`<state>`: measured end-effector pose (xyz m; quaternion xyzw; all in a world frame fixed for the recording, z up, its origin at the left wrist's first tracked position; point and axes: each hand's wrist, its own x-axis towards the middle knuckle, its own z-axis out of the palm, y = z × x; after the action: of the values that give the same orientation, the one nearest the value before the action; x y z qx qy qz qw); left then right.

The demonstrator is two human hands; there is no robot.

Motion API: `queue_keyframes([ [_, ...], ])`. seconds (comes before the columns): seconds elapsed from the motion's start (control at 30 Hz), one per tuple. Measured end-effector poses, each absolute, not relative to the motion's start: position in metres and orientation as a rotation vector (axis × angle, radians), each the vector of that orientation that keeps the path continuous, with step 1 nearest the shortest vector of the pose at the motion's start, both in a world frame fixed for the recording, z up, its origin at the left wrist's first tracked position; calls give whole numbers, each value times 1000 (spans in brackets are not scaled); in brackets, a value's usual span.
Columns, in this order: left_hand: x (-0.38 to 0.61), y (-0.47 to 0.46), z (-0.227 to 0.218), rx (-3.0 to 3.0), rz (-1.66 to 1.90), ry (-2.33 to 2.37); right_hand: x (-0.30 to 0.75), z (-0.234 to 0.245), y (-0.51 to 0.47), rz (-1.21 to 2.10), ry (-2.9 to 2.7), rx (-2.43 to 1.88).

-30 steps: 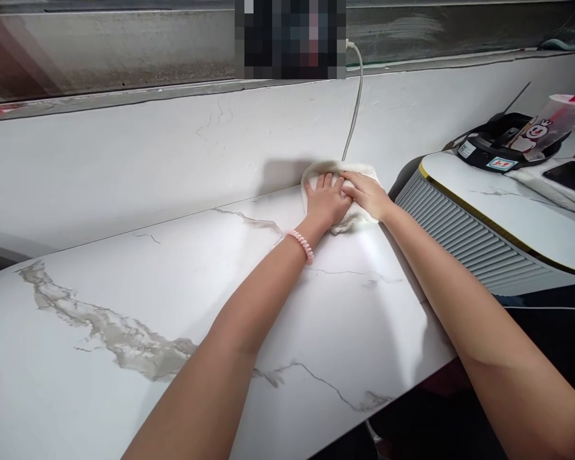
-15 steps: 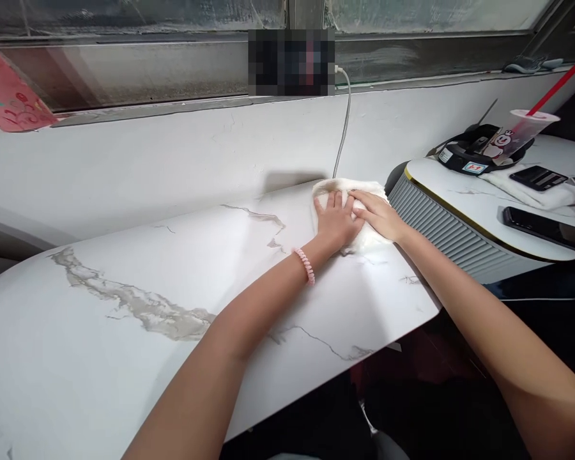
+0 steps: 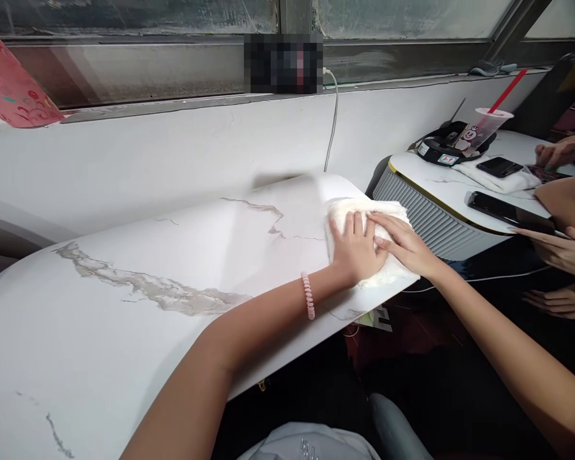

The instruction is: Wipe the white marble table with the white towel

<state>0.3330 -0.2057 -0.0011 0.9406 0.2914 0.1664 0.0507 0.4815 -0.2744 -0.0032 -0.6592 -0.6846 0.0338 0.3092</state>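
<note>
A white fluffy cloth (image 3: 388, 211) lies on the white marble-patterned tabletop (image 3: 182, 255), close to its right edge. My left hand (image 3: 357, 249) presses flat on the cloth, fingers stretched out, with a pink coil band on that wrist. My right hand (image 3: 405, 243) lies flat on the cloth beside it, fingertips meeting the left hand's.
A white cable (image 3: 333, 121) hangs down the wall behind the table. On the neighbouring table (image 3: 445, 185) to the right are a drink cup with a red straw (image 3: 482, 128), a black device (image 3: 443, 144) and two phones (image 3: 501, 167). Another person's hands (image 3: 563, 252) are at the right edge.
Both hands have slid the cloth from the wall side toward me, along the table's right edge. The view has shifted, bringing in another person's hands on the right.
</note>
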Motion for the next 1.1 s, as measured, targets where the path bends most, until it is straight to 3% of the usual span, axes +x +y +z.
queue_keyframes([
  [0.53,275,-207,0,2857,448,808,419,4,-276,123,-1826,-1805],
  [1.1,276,-66,8,2696,322,1018,416,-7,-118,76,-1792,-1718],
])
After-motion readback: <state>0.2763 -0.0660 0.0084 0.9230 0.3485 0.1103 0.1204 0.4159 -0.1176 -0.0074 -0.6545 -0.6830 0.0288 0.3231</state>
